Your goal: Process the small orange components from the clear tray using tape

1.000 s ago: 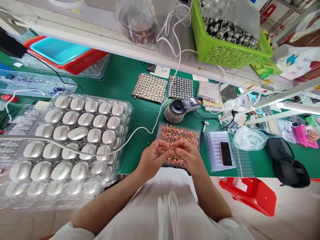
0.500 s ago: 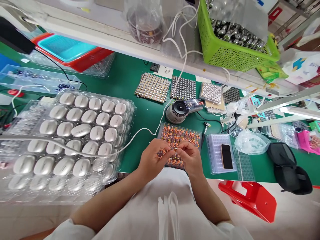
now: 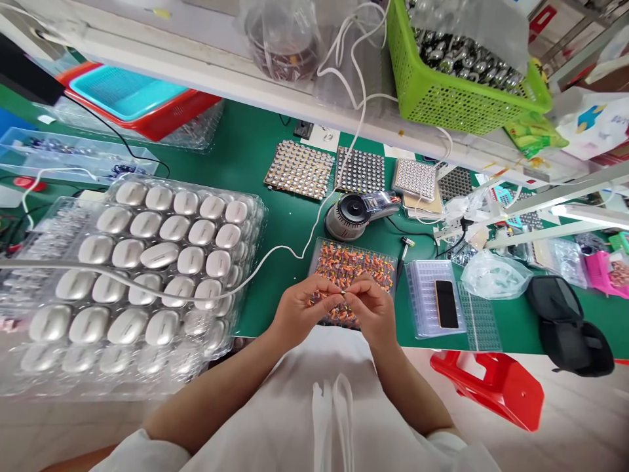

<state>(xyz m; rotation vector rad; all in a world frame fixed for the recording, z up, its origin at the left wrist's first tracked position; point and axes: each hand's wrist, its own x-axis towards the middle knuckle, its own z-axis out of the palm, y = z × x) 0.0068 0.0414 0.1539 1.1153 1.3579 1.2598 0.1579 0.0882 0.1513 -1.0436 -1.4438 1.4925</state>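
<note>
My left hand [image 3: 302, 313] and my right hand [image 3: 374, 312] meet fingertip to fingertip above a clear tray [image 3: 319, 250]. Both are closed in a pinch on something too small to make out. In the tray lie many small orange parts [image 3: 363, 261] with yellow and dark bits, partly covered by my hands. Just behind the tray stands a round grey tape dispenser [image 3: 346, 219]. A small hammer-like tool [image 3: 405, 249] rests along the tray's right side.
Stacked blister trays of silvery oval cases [image 3: 132, 255] fill the left, crossed by a white cable [image 3: 280, 249]. To the right lie a phone [image 3: 446, 304] on clear trays and an open black case [image 3: 565, 321]. A green basket [image 3: 452, 108] stands on the shelf above.
My fingertips have come closer together, and my left thumb and finger now reach slightly further right. The view has shifted a little; the things on the table stay put.
</note>
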